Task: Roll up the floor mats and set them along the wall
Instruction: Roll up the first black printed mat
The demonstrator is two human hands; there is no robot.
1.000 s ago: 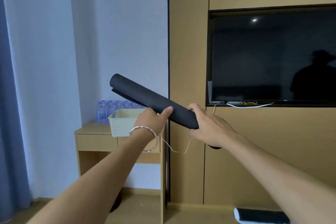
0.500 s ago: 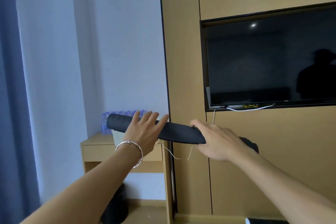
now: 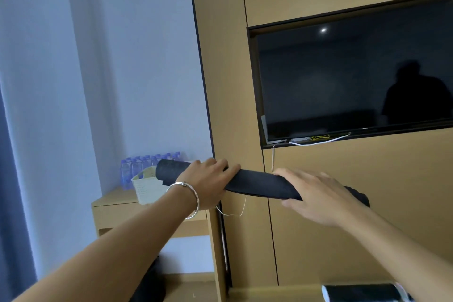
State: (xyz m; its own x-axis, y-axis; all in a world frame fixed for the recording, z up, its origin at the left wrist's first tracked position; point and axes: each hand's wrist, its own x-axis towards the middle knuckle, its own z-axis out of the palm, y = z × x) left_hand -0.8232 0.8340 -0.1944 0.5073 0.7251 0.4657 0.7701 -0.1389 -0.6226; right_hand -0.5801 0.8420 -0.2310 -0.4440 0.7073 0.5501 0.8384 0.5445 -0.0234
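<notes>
A black rolled-up floor mat [image 3: 257, 182] hangs almost level at chest height in front of the wooden wall. My left hand [image 3: 208, 182], with a silver bracelet at the wrist, is wrapped around the roll near its left end. My right hand [image 3: 316, 193] lies over the roll's right part with fingers curled on it; the mat's right end [image 3: 360, 197] sticks out past it. A second rolled mat [image 3: 360, 293], dark with a white end, lies on the floor against the wall at the bottom right.
A wall-mounted TV [image 3: 353, 81] sits in a recess of the wood panelling. A small wooden desk [image 3: 115, 206] at the left holds a white basket [image 3: 144, 185] and several water bottles [image 3: 137, 164]. A curtain [image 3: 9, 179] hangs at the far left. A dark object [image 3: 149, 282] stands under the desk.
The mat has swung from tilted up at its left end to nearly level and has come lower. My left hand closed around it. The view shifted right and up.
</notes>
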